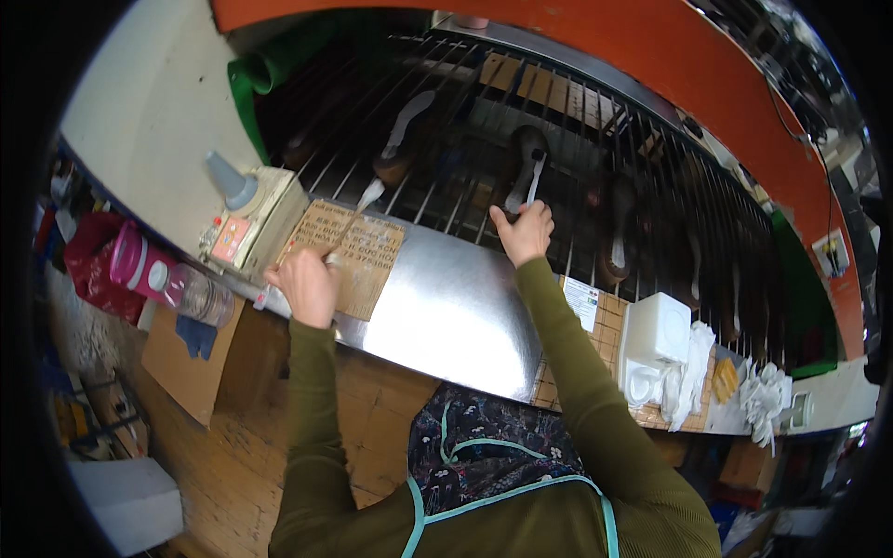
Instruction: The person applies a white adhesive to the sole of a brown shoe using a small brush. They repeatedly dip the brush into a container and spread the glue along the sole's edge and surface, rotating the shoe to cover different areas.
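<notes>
My left hand [309,282] is closed round the thin handle of a brush [352,219]; its pale tip points up toward the rods, above a printed cardboard sheet [365,270]. Farther right, my right hand [526,233] pinches a slim white-handled brush [535,180] with a dark head. That head is over a dark shoe-shaped piece [530,144] lying on the metal rods, and the fingertips are close to the piece's near end. Another shoe-shaped piece [407,126] with a grey sole lies to the left, and a third [618,228] to the right.
A rack of metal rods [456,191] runs behind a shiny metal ledge [446,316]. On the left stand a beige box [265,219] with a grey cone, and a clear bottle [200,296]. At right are a white container [658,330] and crumpled white gloves [766,395].
</notes>
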Available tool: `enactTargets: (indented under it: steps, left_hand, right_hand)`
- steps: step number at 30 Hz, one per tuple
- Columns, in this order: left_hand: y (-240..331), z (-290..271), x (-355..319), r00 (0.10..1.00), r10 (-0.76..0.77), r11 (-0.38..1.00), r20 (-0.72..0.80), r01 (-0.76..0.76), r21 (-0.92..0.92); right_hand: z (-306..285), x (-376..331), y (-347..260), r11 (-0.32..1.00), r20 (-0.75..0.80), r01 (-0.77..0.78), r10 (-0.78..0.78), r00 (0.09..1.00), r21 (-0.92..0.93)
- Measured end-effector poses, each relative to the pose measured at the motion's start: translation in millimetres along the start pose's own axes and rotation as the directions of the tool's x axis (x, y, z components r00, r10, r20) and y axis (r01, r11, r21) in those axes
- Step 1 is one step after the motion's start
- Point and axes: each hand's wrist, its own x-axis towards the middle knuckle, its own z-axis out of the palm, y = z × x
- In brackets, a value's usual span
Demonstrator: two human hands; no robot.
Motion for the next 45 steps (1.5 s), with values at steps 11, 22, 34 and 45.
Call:
enactTargets:
  steps: [11,22,34,45]
  left_hand:
    - [3,33,11,0.978,0.004,0.954,0.21,0.059,-0.294]
    - [166,52,-125,0.63,0.375,-0.479,0.679,0.76,-0.44]
    - [145,45,-217,0.563,0.504,-0.35,0.655,0.826,-0.442]
    - [162,45,-220,0.428,0.445,-0.239,0.787,0.903,-0.356]
  right_hand:
    - [16,72,24,0.945,0.093,-0.305,0.295,0.951,0.116]
    - [-188,-107,61,0.827,0.222,-0.005,-0.145,0.964,0.562]
    - [-314,-222,386,0.923,-0.391,-0.384,0.343,0.854,-0.029]
    - [-314,-233,403,0.974,-0.463,-0.215,0.22,0.859,0.064]
